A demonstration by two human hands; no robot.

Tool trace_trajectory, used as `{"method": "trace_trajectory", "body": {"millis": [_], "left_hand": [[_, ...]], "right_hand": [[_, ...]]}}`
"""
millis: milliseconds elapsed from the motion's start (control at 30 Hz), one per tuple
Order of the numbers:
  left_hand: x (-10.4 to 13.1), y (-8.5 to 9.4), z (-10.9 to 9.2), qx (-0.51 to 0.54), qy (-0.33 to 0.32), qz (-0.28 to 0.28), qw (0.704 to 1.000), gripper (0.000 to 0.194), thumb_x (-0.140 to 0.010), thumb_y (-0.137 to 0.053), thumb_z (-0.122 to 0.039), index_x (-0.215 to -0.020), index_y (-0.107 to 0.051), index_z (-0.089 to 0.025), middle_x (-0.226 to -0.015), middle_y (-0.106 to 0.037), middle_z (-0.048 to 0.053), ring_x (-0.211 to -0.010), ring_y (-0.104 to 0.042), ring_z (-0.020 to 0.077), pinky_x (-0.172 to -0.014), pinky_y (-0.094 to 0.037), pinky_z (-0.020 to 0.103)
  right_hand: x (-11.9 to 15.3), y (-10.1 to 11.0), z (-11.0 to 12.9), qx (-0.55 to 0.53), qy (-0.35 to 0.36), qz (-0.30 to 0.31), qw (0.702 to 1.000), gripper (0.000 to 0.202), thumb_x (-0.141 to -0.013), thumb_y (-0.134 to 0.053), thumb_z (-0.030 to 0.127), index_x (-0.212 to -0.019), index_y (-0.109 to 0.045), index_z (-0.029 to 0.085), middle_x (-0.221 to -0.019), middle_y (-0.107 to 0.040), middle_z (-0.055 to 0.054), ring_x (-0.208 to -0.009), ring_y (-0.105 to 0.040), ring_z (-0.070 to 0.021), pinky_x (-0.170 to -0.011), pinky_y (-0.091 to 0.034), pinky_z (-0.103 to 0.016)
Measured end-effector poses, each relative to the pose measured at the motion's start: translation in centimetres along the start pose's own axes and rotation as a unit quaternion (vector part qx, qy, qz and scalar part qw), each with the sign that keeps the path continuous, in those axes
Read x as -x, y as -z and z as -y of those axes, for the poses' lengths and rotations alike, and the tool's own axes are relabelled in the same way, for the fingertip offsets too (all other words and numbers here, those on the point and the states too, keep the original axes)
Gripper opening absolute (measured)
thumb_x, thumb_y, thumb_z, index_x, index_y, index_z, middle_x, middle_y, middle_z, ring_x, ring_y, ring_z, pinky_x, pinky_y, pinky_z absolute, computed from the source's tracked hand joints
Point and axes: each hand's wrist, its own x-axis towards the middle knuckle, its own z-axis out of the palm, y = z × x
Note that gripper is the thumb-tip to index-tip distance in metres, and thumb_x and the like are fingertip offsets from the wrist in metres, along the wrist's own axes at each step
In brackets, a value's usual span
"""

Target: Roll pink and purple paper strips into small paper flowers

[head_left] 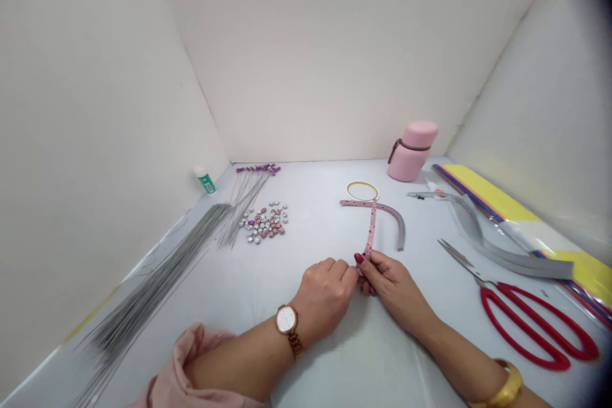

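Note:
My right hand pinches a narrow pink paper strip with red marks between thumb and fingers. The strip's free end runs away from me across the table. Against it, at the near end of the strip, is my closed left hand, its fingertips mostly hidden at the strip. Just beyond lie more loose paper strips, one patterned pink and one curving grey, near a roll of tape. To the left sits a pile of small silver, pink and purple folded paper stars.
Thin grey wires lie along the left side, and purple-tipped stems behind. A glue stick is by the left wall. On the right are red-handled scissors, grey strips, yellow sheets and a pink bottle.

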Motion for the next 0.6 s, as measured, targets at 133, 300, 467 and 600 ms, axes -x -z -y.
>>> {"method": "trace_trajectory", "body": {"millis": [133, 300, 467, 600], "left_hand": [[-0.01, -0.01, 0.00, -0.002, 0.000, 0.000, 1.000, 0.013, -0.083, -0.041, -0.010, -0.074, -0.046, -0.018, -0.071, -0.053, 0.000, -0.065, -0.049, 0.0152, -0.056, -0.039, 0.028], [-0.07, 0.10, 0.02, -0.003, 0.000, 0.003, 1.000, 0.013, -0.083, -0.041, -0.011, -0.073, -0.046, -0.018, -0.071, -0.053, 0.000, -0.065, -0.049, 0.0153, -0.056, -0.038, 0.028], [-0.09, 0.15, 0.02, -0.004, 0.002, 0.005, 1.000, 0.013, -0.083, -0.042, -0.011, -0.074, -0.046, -0.018, -0.072, -0.053, -0.001, -0.065, -0.049, 0.0154, -0.056, -0.038, 0.028], [-0.08, 0.07, 0.00, -0.005, 0.003, 0.005, 1.000, 0.013, -0.083, -0.042, -0.011, -0.073, -0.046, -0.018, -0.071, -0.053, 0.000, -0.065, -0.049, 0.0153, -0.056, -0.039, 0.028]], "right_hand": [[0.08, 0.02, 0.10, 0.000, -0.004, 0.000, 1.000, 0.033, -0.081, -0.044, 0.045, -0.060, -0.044, 0.019, -0.052, -0.046, 0.004, -0.049, -0.044, -0.0111, -0.048, -0.035, -0.022], [0.01, 0.08, 0.08, 0.003, 0.005, 0.003, 1.000, 0.033, -0.081, -0.044, 0.045, -0.061, -0.045, 0.019, -0.052, -0.047, 0.004, -0.048, -0.044, -0.0112, -0.048, -0.036, -0.023], [-0.08, 0.05, -0.06, 0.006, 0.003, 0.006, 1.000, 0.033, -0.082, -0.043, 0.044, -0.061, -0.044, 0.019, -0.052, -0.046, 0.004, -0.049, -0.044, -0.0109, -0.049, -0.036, -0.022], [-0.06, 0.08, -0.18, 0.001, 0.000, 0.008, 1.000, 0.032, -0.082, -0.044, 0.044, -0.062, -0.045, 0.019, -0.052, -0.046, 0.004, -0.049, -0.044, -0.0110, -0.049, -0.036, -0.022]]}}
